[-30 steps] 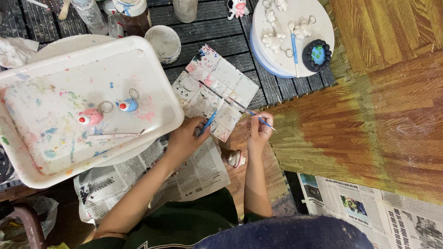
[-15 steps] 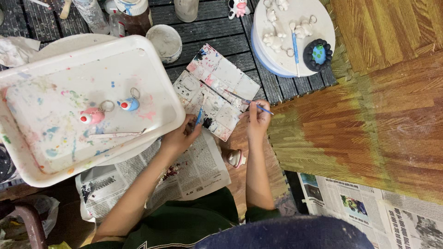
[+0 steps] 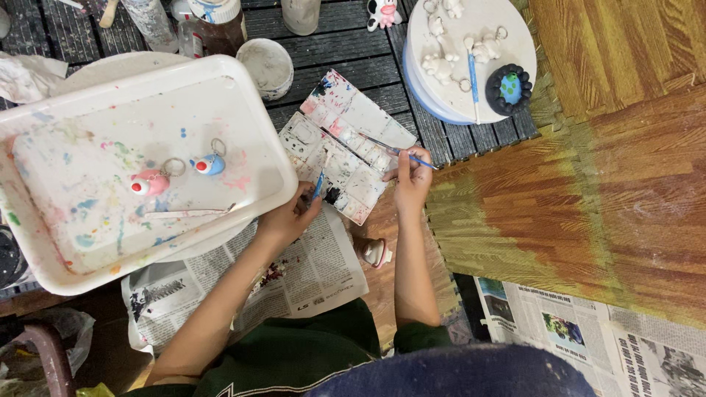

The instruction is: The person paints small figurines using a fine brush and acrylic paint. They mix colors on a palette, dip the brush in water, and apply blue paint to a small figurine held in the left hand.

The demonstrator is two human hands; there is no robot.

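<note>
A thin blue-tipped paintbrush (image 3: 397, 151) is gripped by the right hand (image 3: 412, 180) over the paint-stained white palette (image 3: 346, 158); a small blue piece (image 3: 318, 184) is pinched by the left hand (image 3: 290, 217) beside it; bristles are best loaded lightly

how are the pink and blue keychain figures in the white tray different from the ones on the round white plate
The pink figure and blue figure are painted, while the plate figures are bare white. The painted pair lies in the paint-splattered white tray near the left hand; the white ones sit on the round plate, beyond the right hand. Both sets are small and carry metal key rings.
</note>
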